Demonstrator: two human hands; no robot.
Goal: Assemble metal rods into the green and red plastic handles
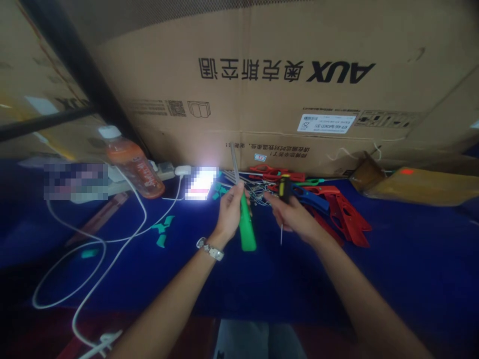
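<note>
Left hand (pixel 229 210): wrapped around the upper end of a green handle (pixel 247 230), with a slim metal tube (pixel 235 164) pointing close to 12 o'clock.
Green handle: mid-scene, over the blue table (pixel 284 289), lower end toward 6 o'clock.
Right hand (pixel 296 217): grasping a yellow-and-black screwdriver (pixel 285 187), shaft toward 6 o'clock; index finger near loose metal parts (pixel 258 193), contact impossible to tell.
Around the green handle: red casings (pixel 352 224) at 3 o'clock, teal pieces (pixel 160 228) at 9, drink bottle (pixel 136 172) at 10.
Good handling: best to keep the green handle firmly held, screwdriver tip clear of both wrists, touch light near the metal parts to avoid tangling thin wires.
</note>
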